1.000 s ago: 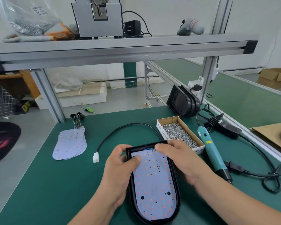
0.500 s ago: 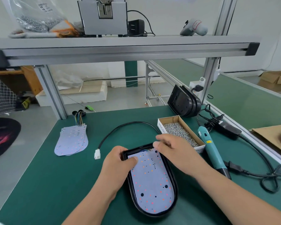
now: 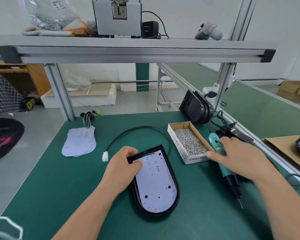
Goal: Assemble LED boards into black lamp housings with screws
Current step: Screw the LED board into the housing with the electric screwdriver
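Left hand grips the housing at eleven o'clock, thumb on the LED board. Right hand, fingers spread, sits over the three-o'clock screwdriver.

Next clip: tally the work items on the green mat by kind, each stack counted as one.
Black oval lamp housing, white LED board seated inside: 1
Stack of loose white LED boards: 1
Leaning stack of black housings: 1
Cardboard box of silver screws: 1
Teal electric screwdriver: 1
Total: 5
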